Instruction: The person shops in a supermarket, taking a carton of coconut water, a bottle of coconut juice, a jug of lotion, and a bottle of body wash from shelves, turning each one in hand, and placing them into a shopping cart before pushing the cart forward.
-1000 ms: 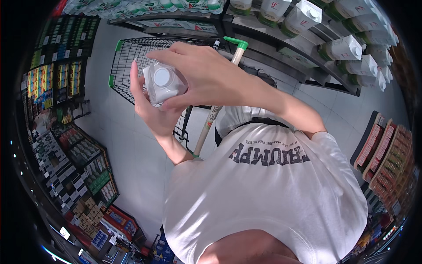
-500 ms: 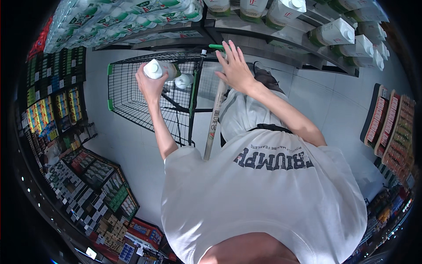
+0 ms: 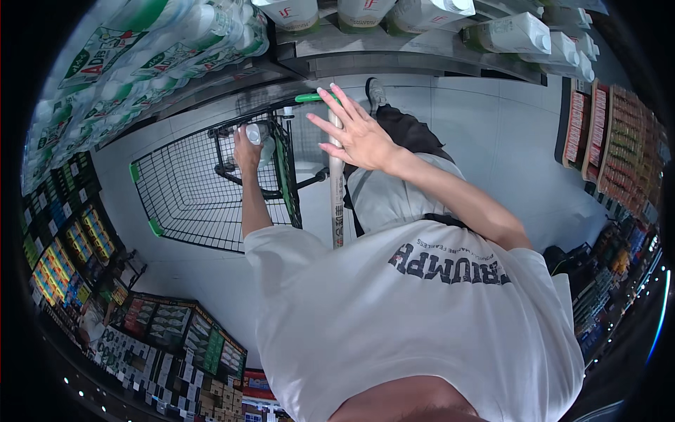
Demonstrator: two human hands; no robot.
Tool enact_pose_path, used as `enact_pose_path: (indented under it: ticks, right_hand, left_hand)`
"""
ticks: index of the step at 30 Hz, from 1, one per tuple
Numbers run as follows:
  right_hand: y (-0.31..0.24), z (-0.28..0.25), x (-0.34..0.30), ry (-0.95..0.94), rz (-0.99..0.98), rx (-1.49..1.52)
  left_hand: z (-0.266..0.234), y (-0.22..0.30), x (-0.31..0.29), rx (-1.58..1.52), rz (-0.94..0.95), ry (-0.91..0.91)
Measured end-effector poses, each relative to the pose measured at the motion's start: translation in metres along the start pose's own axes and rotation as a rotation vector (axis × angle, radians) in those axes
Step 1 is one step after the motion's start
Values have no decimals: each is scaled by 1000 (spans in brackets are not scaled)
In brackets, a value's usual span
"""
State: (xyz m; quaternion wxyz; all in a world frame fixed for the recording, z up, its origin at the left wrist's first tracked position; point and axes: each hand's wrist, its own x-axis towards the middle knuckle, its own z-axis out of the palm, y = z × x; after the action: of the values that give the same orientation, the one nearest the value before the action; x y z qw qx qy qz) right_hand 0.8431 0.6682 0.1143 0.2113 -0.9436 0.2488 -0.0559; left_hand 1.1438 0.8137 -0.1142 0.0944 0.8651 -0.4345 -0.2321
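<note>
My left hand (image 3: pixel 246 152) is down inside the black wire shopping cart (image 3: pixel 190 183), closed around a white drink carton (image 3: pixel 254 133); mostly its round pale top shows. A whitish bottle (image 3: pixel 266 152) is beside the carton, partly hidden. My right hand (image 3: pixel 360 138) lies over the cart's pale handle bar (image 3: pixel 337 190), near its green end (image 3: pixel 307 98). Its fingers are stretched out and spread, not wrapped around the bar. Whether the palm presses on the bar cannot be made out.
Shrink-wrapped packs of green-labelled bottles (image 3: pixel 133 63) are stacked at the far left. White cartons (image 3: pixel 429 13) stand along a dark shelf (image 3: pixel 408 53) ahead. A rack of packaged goods (image 3: pixel 626 141) is at the right, with shelves of colourful boxes (image 3: pixel 70 253) at the left.
My left hand has lowered the carton deeper into the cart, beside the bottle. The cart appears further left and lower in view. My right hand stays spread over the handle.
</note>
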Motion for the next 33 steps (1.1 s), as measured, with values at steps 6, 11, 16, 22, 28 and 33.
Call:
enact_pose_path:
  ticks: [6,11,16,22,28,33]
  right_hand:
    - [-4,-3,9,-46,39,17]
    - [-10,-1,16,-44,22,16]
    - [-17,6,17,-59,-25,-23]
    - [-21,12,15,-50,-16,-78]
    - [-17,20,12,-45,-25,-119]
    - [-22,22,8,-60,-47,-123]
  left_hand:
    - [50,-11,17,0,13,12]
    - [81,-23,16,-55,-6,80]
    - [92,-46,-2,-233,-47,170]
    - [78,-60,-21,103,-472,83]
    - [71,-34,-20,-132,-283,121]
    - [71,-7,-9,-241,-411,43]
